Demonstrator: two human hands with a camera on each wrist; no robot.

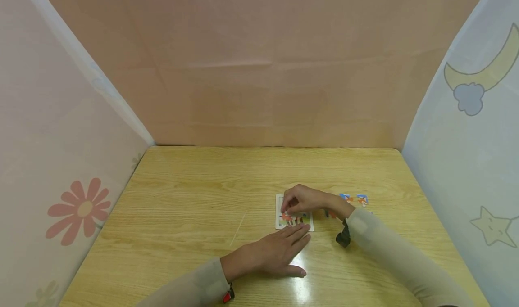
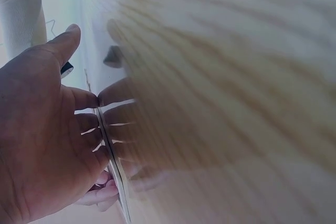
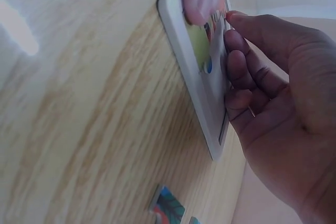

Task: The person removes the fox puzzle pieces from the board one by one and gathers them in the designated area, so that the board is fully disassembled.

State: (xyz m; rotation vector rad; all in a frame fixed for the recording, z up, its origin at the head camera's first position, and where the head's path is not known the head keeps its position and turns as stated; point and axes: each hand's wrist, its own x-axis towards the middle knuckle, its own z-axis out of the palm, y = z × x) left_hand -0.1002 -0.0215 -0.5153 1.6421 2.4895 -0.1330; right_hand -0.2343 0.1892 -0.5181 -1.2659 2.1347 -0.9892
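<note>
A white-framed jigsaw puzzle board (image 1: 277,212) lies on the table, its lower part filled with coloured picture pieces. My right hand (image 1: 302,199) is over the board, fingers curled, pinching a reddish puzzle piece (image 3: 222,10) low against it. The fingers hide most of that piece. My left hand (image 1: 279,251) lies palm down with straight fingers, and its fingertips rest on the board's near edge. In the right wrist view, part of the board's pale inner tray (image 3: 212,95) shows bare beside the fitted pieces.
Loose puzzle pieces lie right of the board, partly behind the right forearm; one is a blue and orange piece (image 1: 362,200). The wooden table (image 1: 182,199) meets a plain back curtain (image 1: 259,95) and patterned side curtains.
</note>
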